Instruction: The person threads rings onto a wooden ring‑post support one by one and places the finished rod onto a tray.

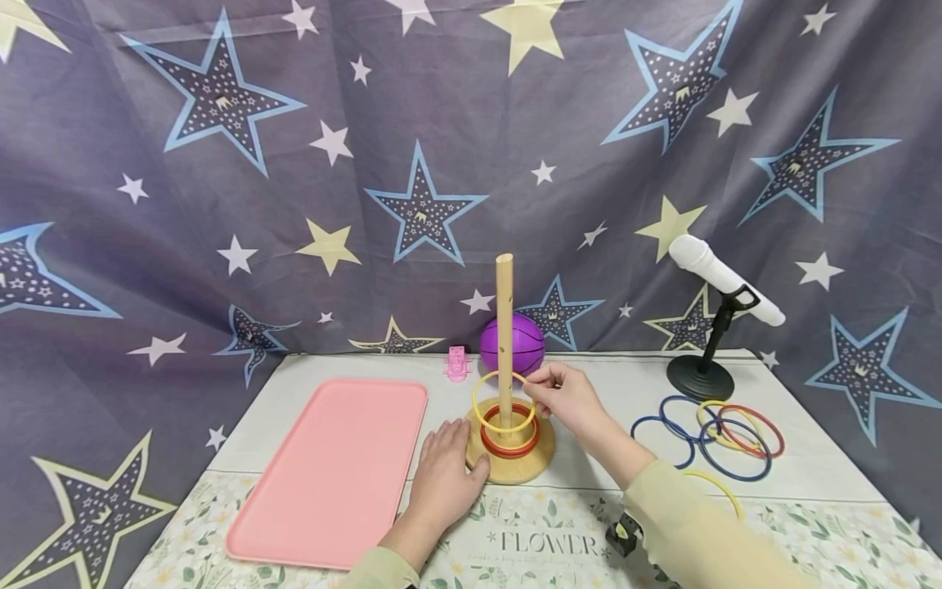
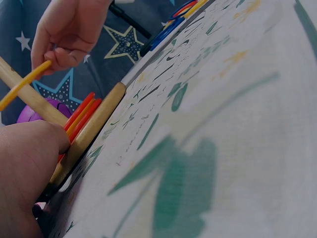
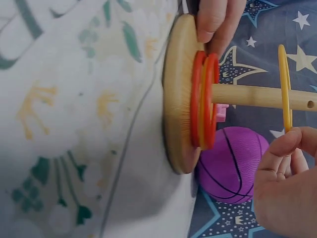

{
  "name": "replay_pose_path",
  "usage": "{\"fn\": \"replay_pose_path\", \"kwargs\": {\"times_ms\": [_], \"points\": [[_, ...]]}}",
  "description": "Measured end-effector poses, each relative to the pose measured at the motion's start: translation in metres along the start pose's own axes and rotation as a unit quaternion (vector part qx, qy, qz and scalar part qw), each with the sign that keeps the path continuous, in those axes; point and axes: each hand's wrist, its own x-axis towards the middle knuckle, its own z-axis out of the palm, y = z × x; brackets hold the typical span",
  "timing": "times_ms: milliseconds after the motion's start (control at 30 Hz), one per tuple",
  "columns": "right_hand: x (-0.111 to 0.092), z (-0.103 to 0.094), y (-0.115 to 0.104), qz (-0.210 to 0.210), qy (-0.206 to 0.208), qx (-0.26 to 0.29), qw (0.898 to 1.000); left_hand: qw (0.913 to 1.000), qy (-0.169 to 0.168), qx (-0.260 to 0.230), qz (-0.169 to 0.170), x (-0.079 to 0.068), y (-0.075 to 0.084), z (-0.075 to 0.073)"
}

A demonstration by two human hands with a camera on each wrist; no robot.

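A wooden peg (image 1: 504, 315) stands upright on a round wooden base (image 1: 515, 469). Red rings (image 3: 196, 99) with a yellow one between them lie stacked around its foot. Above that stack, my right hand (image 1: 570, 397) pinches the right edge of another yellow ring (image 3: 284, 82) between thumb and fingers. This ring encircles the peg, apart from the stack. My left hand (image 1: 447, 474) rests at the base's left side with its fingers extended; the left wrist view shows the thumb (image 2: 57, 134) beside the stack.
Loose blue, yellow and red rings (image 1: 736, 474) lie on the right. Behind them stands a white microphone (image 1: 724, 274) on a black stand (image 1: 701, 378). A purple ball (image 1: 526, 343) and a pink toy (image 1: 457, 364) sit at the back; a pink tray (image 1: 331, 466) is left.
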Motion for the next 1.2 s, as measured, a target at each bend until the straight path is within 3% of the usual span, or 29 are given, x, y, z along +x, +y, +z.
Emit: {"fn": "replay_pose_path", "kwargs": {"times_ms": [633, 1200], "points": [[0.002, -0.003, 0.031, 0.027, -0.018, -0.020, 0.999, 1.0000, -0.001, 0.004, -0.002, 0.001, -0.001, 0.002], [0.005, -0.005, 0.044, 0.048, -0.031, -0.045, 0.997, 1.0000, -0.002, 0.005, -0.005, 0.001, 0.000, 0.002]]}}
